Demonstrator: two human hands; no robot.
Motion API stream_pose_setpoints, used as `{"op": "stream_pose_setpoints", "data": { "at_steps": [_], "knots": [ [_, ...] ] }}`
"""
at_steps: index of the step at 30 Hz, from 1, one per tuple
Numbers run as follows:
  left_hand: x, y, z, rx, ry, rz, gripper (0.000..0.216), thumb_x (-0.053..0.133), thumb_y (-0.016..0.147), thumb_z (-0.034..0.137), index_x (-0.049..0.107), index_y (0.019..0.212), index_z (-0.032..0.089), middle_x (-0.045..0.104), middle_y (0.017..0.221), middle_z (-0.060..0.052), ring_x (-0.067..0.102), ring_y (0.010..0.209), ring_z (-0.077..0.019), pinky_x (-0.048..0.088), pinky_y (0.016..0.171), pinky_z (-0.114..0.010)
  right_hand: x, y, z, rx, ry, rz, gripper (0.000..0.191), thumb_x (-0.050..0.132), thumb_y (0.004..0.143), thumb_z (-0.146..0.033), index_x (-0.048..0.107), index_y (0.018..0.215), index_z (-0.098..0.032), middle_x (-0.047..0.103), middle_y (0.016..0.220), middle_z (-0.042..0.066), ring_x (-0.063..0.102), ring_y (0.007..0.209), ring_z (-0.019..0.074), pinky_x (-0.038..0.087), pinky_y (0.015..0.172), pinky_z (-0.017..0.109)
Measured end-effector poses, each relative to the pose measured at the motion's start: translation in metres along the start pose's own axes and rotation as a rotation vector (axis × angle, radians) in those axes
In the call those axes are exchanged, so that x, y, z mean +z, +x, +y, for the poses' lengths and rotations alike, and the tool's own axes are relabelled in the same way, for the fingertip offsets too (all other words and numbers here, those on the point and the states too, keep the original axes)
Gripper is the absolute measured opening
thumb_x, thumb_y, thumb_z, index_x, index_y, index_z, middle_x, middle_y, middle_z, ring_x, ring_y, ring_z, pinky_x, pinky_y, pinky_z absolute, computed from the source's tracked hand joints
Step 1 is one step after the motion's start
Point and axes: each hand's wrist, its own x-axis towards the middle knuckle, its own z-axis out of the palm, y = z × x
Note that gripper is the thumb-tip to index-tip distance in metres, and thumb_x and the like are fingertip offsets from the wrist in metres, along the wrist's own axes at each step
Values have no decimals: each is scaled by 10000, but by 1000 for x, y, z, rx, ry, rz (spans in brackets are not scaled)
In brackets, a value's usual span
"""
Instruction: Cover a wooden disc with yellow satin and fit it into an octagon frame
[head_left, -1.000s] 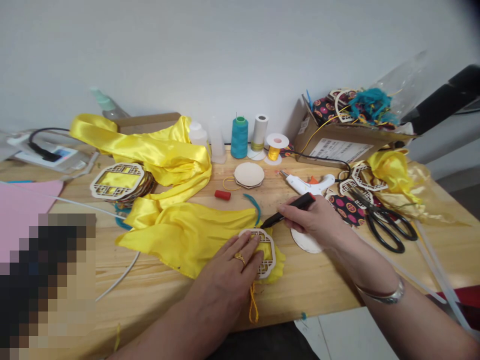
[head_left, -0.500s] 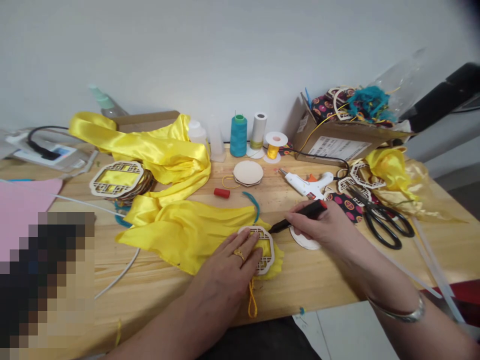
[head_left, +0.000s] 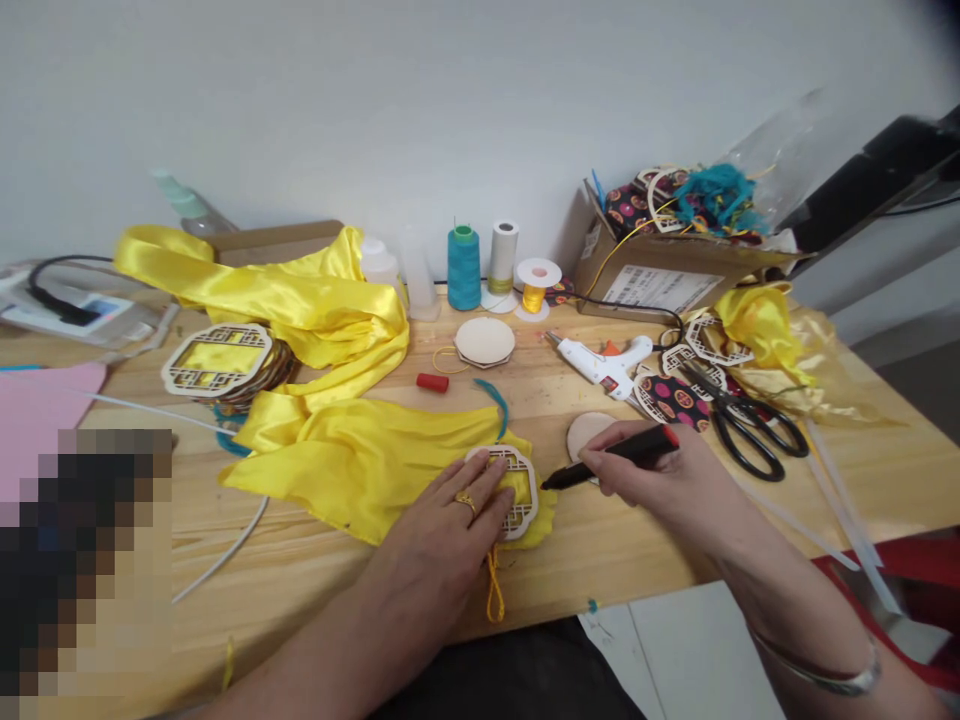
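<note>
In front of me, a plain grey-white wall (head_left: 375, 110) stands behind the far edge of my wooden worktop (head_left: 622, 565). Below the near edge I see pale floor tiles (head_left: 682, 650). The light is soft and even.

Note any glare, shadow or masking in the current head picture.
Head view: bright sheen on the yellow satin; soft shadow on the wall left of the labelled cardboard box; upper right corner darkened; coarse pixel blocks masking the lower left.
</note>
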Motion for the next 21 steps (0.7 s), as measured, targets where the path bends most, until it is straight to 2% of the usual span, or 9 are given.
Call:
{"op": "stream_pose_setpoints", "data": {
  "at_steps": [4,21],
  "knots": [
    [2,-1,-1,0,-4,10,441,500,829,83,517,1268,123,483,1402,-179,365,1343,-300,377,1065,-474,4,3,2,15,29,58,148,651,715,-326,651,680,-182,570,527,-11,462,471,111,338,429,241],
    [-3,0,2,-14,35,-10,454,473,812,44,525,1254,133,502,1395,-148,379,1337,-274,372,1074,-441,9,4,7,-54,46,44,144,667,726,-318,679,735,-175,677,755,38,613,689,167,493,604,263]
  ]
}}
